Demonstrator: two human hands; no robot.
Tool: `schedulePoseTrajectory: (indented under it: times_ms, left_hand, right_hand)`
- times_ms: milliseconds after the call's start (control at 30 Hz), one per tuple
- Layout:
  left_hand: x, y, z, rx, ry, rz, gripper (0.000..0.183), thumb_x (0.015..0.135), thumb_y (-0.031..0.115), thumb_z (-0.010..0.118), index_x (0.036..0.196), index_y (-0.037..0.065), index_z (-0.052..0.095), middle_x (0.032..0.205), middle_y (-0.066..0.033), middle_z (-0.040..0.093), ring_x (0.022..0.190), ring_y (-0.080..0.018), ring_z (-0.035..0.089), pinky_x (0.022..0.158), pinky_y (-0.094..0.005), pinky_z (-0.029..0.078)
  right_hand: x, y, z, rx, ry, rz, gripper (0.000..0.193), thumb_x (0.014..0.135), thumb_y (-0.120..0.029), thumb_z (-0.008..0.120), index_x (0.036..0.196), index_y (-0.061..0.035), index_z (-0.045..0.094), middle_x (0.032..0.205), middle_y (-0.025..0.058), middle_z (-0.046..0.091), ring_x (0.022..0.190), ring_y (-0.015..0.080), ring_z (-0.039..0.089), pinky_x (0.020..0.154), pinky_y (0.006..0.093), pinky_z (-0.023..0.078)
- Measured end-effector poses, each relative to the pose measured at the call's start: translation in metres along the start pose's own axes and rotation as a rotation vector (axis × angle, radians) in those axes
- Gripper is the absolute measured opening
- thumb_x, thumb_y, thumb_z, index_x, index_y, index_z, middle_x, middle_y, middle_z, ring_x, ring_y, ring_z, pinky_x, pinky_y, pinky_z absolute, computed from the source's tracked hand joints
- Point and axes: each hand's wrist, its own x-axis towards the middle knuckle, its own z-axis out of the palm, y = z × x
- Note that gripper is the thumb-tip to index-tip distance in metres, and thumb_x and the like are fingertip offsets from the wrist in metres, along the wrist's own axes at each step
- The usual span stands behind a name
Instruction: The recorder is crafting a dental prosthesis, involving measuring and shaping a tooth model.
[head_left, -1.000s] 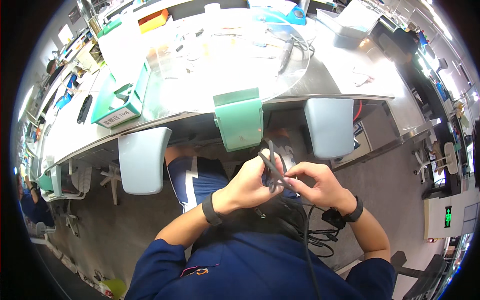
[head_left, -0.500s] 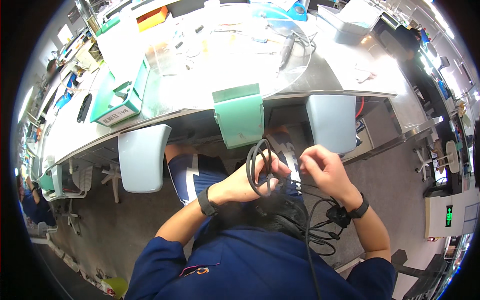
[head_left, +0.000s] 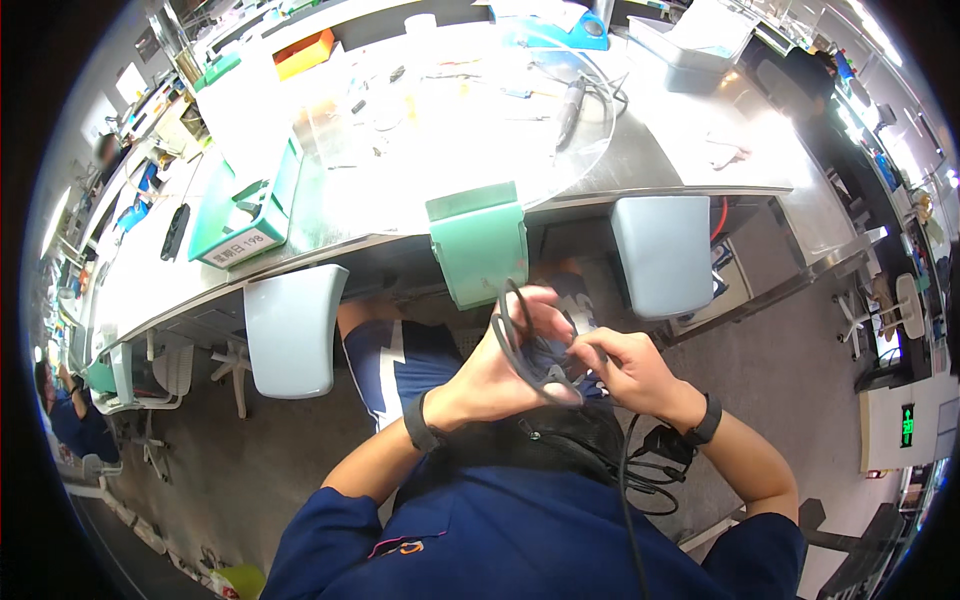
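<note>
A black cable (head_left: 552,380) is wound in loose loops over my left hand (head_left: 488,378), whose fingers curl around the coil above my lap. Close beside it, my right hand (head_left: 640,375) is closed in a pinch on a stretch of the same cable. More black cable (head_left: 640,482) hangs in a tangle below my right wrist. A black block (head_left: 667,446) sits among those strands. Part of the coil is hidden behind my left fingers.
Ahead is a metal-edged workbench (head_left: 620,170). A green panel (head_left: 480,250) hangs at its front edge, between two pale grey panels (head_left: 292,330). A teal tray (head_left: 238,245) stands on the left, a dark-handled tool (head_left: 571,112) at the back.
My right hand has come left and down to the coil and now pinches the cable. My left hand has turned, its fingers spreading the loops.
</note>
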Motion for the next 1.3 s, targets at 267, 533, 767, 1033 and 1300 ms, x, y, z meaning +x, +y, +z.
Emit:
schedulePoseTrajectory:
  times_ms: [267, 533, 767, 1033, 1300]
  left_hand:
    - [0.004, 0.037, -0.001, 0.600, -0.060, 0.213, 0.077, 0.072, 0.042, 0.086, 0.130, 0.002, 0.053, 0.095, -0.0084, 0.059, 0.074, -0.0168, 0.056, 0.065, -0.0312, 0.047]
    - [0.014, 0.041, 0.004, 1.087, -0.258, -0.110, 0.022, 0.096, 0.021, 0.056, 0.090, 0.002, 0.048, 0.071, -0.0211, 0.060, 0.068, -0.0413, 0.062, 0.060, -0.0482, 0.049]
    - [0.022, 0.009, 0.002, 0.662, -0.532, -0.413, 0.027, 0.095, 0.023, 0.043, 0.100, -0.002, 0.051, 0.072, -0.0235, 0.059, 0.069, -0.0401, 0.061, 0.069, -0.0480, 0.050]
    - [0.029, -0.013, -0.001, 0.108, -0.574, -0.397, 0.045, 0.096, 0.038, 0.037, 0.109, -0.002, 0.055, 0.080, -0.0044, 0.061, 0.074, -0.0165, 0.055, 0.068, -0.0338, 0.045]
    - [0.032, 0.005, 0.021, 0.687, -0.417, -0.508, 0.028, 0.082, 0.016, 0.064, 0.098, -0.005, 0.057, 0.077, -0.0205, 0.065, 0.073, -0.0325, 0.066, 0.067, -0.0417, 0.050]
  right_hand:
    - [0.000, 0.004, -0.005, 0.207, 0.027, 0.187, 0.016, 0.100, -0.009, 0.051, 0.103, 0.0012, 0.062, 0.078, 0.0059, 0.069, 0.070, 0.0082, 0.061, 0.063, 0.0257, 0.049]
    - [0.002, 0.008, -0.006, 0.059, 0.031, 0.230, 0.016, 0.100, -0.009, 0.051, 0.104, -0.0001, 0.064, 0.071, 0.0026, 0.064, 0.065, 0.0057, 0.056, 0.058, 0.0239, 0.045]
    - [0.006, 0.011, 0.003, 0.045, 0.296, 0.130, 0.014, 0.096, -0.002, 0.051, 0.100, 0.0014, 0.063, 0.070, 0.0083, 0.061, 0.058, 0.0093, 0.054, 0.054, 0.0269, 0.043]
    - [0.012, 0.009, 0.009, -0.082, 0.377, 0.016, 0.014, 0.094, 0.000, 0.053, 0.105, 0.0016, 0.062, 0.074, 0.0112, 0.061, 0.059, 0.0135, 0.057, 0.055, 0.0285, 0.046]
    - [0.021, 0.006, 0.004, -0.019, 0.430, 0.034, 0.013, 0.097, -0.002, 0.053, 0.101, 0.0022, 0.063, 0.066, 0.0072, 0.061, 0.056, 0.0083, 0.055, 0.052, 0.0268, 0.045]
